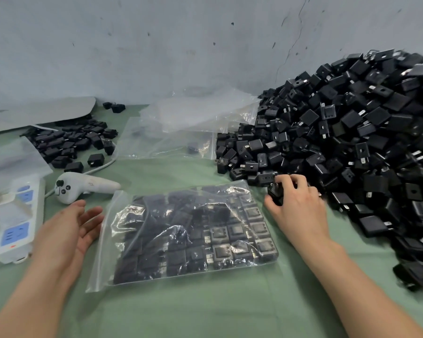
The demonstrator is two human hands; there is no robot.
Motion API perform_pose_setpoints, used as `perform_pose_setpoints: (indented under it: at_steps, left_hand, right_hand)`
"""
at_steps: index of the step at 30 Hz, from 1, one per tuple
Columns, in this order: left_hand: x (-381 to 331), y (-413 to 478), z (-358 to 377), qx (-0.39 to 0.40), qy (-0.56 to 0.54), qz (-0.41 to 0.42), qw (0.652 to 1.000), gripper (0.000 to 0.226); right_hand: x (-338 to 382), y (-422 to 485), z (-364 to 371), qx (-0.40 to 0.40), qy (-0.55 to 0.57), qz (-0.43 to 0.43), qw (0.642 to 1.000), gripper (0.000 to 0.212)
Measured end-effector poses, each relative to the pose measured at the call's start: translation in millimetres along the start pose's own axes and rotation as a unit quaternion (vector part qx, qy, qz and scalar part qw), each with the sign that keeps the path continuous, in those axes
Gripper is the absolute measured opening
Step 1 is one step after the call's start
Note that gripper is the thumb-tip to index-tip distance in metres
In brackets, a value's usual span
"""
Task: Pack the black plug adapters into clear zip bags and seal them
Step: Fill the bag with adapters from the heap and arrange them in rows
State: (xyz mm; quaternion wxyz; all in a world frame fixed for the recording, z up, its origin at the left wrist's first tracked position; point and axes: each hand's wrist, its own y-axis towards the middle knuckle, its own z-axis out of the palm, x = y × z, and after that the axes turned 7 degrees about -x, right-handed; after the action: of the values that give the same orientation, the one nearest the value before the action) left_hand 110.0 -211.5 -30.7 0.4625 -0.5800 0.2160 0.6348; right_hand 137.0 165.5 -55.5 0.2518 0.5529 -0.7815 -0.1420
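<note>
A clear zip bag (181, 237) filled with rows of black plug adapters lies flat on the green cloth in front of me, its open mouth toward the left. My left hand (71, 230) hovers just left of that mouth, palm up, fingers relaxed and straight, holding nothing. My right hand (296, 203) is at the near edge of the big heap of loose black adapters (347, 147) on the right. Its fingers curl round one black adapter (275, 192).
Empty clear zip bags (193, 123) lie against the wall behind. A smaller pile of adapters (71, 140) sits at the left. A white power strip (17, 220) and a white handheld controller (83, 186) lie at the near left. A grey wall closes the back.
</note>
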Motion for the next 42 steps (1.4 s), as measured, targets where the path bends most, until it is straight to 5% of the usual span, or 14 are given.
perform_pose_setpoints:
  at_steps: [6,8,10,12,15,16,18,20,23,26,31,35,42]
  left_hand:
    - [0.6,-8.7,-1.0,-0.011,-0.018,0.010,1.000,0.013]
    - [0.7,-11.0,-2.4,-0.015,-0.013,0.024,1.000,0.018]
    - [-1.6,-18.3,-3.1,-0.030,0.000,0.054,0.998,0.020]
    - [-6.2,-31.7,-1.4,-0.055,0.021,0.113,0.992,0.020]
    - [-17.6,-70.1,11.0,-0.032,0.042,0.212,0.976,0.022]
    - [-19.8,-86.9,17.2,0.002,0.054,0.244,0.968,0.021]
    - [-17.5,-124.0,32.3,0.103,0.097,0.292,0.946,0.017]
    - [-7.9,-157.9,50.8,0.203,0.165,0.323,0.910,0.018]
    - [15.2,-187.6,75.9,0.296,0.229,0.327,0.868,0.035]
    - [29.4,-193.8,84.8,0.270,0.281,0.347,0.853,0.035]
    - [27.8,-185.8,76.2,0.235,0.256,0.294,0.891,0.039]
    - [17.9,-178.3,62.5,0.203,0.204,0.275,0.917,0.042]
    - [-19.3,-85.6,-22.5,-0.034,0.156,0.165,0.973,0.035]
  right_hand:
    - [1.7,-11.1,-7.0,-0.032,0.032,-0.010,0.999,0.035]
    - [0.4,-9.4,-15.5,-0.041,0.151,0.040,0.987,0.029]
    - [0.4,-2.6,-32.8,-0.026,0.340,0.138,0.930,0.021]
    - [2.6,4.7,-55.9,-0.007,0.540,0.279,0.794,0.016]
    - [7.5,0.8,-81.2,0.106,0.776,0.447,0.432,0.029]
    - [12.5,-3.9,-87.0,0.126,0.812,0.459,0.337,0.034]
    - [28.3,-14.2,-94.3,0.144,0.844,0.453,0.248,0.039]
    - [49.5,-22.3,-98.3,0.153,0.853,0.442,0.233,0.041]
    - [77.9,-31.8,-99.2,0.197,0.842,0.430,0.259,0.047]
    - [95.4,-40.3,-98.7,0.254,0.812,0.430,0.302,0.055]
    - [111.0,-42.2,-93.9,0.251,0.781,0.461,0.338,0.057]
    - [122.7,-38.6,-82.9,0.207,0.805,0.477,0.287,0.044]
    - [115.1,-29.6,-71.8,0.153,0.819,0.487,0.261,0.035]
